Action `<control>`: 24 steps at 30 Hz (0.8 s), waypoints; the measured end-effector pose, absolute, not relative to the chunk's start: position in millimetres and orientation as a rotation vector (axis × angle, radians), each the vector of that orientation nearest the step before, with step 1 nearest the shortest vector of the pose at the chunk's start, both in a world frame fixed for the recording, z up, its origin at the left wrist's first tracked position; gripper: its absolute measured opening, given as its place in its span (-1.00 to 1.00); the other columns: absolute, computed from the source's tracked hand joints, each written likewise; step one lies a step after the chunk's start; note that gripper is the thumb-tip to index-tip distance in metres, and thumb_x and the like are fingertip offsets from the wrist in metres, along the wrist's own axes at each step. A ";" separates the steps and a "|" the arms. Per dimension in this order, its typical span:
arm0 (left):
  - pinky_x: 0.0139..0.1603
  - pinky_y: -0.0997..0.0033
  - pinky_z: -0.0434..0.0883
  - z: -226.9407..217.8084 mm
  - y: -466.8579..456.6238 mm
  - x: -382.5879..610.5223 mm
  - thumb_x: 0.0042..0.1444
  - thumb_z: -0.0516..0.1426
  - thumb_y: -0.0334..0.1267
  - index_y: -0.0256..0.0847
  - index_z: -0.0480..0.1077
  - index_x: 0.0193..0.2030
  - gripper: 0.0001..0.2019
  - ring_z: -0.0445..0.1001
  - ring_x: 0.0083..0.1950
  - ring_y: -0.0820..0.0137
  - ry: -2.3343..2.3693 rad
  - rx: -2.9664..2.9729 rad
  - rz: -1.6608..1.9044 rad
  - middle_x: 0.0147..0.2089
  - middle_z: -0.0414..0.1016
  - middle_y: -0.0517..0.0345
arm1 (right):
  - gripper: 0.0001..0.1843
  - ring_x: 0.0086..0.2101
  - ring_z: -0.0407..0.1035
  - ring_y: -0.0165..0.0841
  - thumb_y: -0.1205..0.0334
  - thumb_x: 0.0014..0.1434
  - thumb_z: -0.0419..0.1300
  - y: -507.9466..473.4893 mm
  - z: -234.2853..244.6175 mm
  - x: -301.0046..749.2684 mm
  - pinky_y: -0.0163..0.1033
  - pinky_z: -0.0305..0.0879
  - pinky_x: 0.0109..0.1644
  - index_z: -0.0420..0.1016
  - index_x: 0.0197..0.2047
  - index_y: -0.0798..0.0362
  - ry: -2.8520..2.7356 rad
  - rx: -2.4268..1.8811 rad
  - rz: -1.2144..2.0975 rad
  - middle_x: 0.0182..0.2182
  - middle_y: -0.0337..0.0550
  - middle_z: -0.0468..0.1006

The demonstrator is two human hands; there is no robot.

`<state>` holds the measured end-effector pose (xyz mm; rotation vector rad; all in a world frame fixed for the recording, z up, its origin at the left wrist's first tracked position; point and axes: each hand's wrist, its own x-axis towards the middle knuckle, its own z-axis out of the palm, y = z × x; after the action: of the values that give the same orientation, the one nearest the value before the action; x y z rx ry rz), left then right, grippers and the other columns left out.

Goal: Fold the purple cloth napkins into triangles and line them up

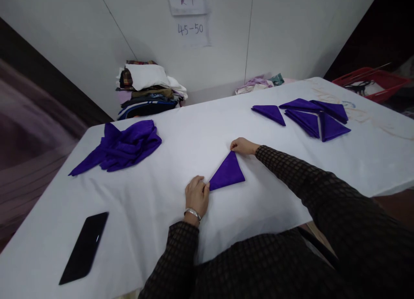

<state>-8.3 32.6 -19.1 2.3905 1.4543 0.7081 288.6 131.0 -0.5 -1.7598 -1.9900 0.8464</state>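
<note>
A purple cloth napkin (228, 173), folded into a triangle, lies on the white tablecloth in front of me. My right hand (243, 146) pinches its far top corner between thumb and fingers. At its left corner is my left hand (197, 196), with a silver bracelet at the wrist; the thumb and fingertips close on that corner. Several folded purple triangles (333, 126) lie grouped at the far right. On the left is a loose, crumpled heap of purple cloth (129, 146).
A black phone-like slab (84, 248) lies at the near left of the table (155, 230). Folded clothes (148, 94) are stacked behind the far edge, with more cloth (257, 83) farther right. A red basket (388, 85) stands at the far right. Handwritten paper signs (190, 29) hang on the wall.
</note>
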 end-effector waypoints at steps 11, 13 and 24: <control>0.10 0.03 0.28 -15.9 32.5 -3.5 0.18 0.01 -0.25 -0.16 0.37 -0.45 -0.78 0.37 0.09 0.17 1.492 2.413 0.674 -0.02 0.46 -0.04 | -0.71 -0.10 0.38 -0.24 0.17 0.27 0.11 119.2 7.4 279.9 -0.04 0.36 -0.03 0.39 0.03 0.09 -2.027 -1.822 0.642 -0.01 -0.02 0.42; 0.10 0.03 0.27 -15.9 32.2 -3.6 0.18 0.01 -0.25 -0.16 0.37 -0.45 -0.78 0.37 0.09 0.17 1.498 2.415 0.671 -0.01 0.46 -0.03 | -0.74 -0.05 0.35 -0.20 0.28 0.28 0.07 105.2 16.7 268.8 -0.03 0.28 0.06 0.42 0.01 0.16 -1.990 -1.790 0.545 -0.03 0.09 0.44; 0.11 0.11 0.28 -19.6 36.7 -5.1 0.18 0.00 -0.27 -0.19 0.45 -0.32 -0.80 0.36 0.09 0.20 1.487 2.447 0.610 0.00 0.45 -0.03 | -0.23 0.31 -0.22 -0.06 -0.17 0.23 0.01 -8.1 14.8 157.0 0.14 -0.22 0.32 0.10 0.31 0.22 -2.372 -1.420 0.347 0.32 0.21 0.00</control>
<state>-5.1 36.7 -19.6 2.4473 1.4868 0.6095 157.0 -8.1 14.8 -1.4201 -2.3720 0.3471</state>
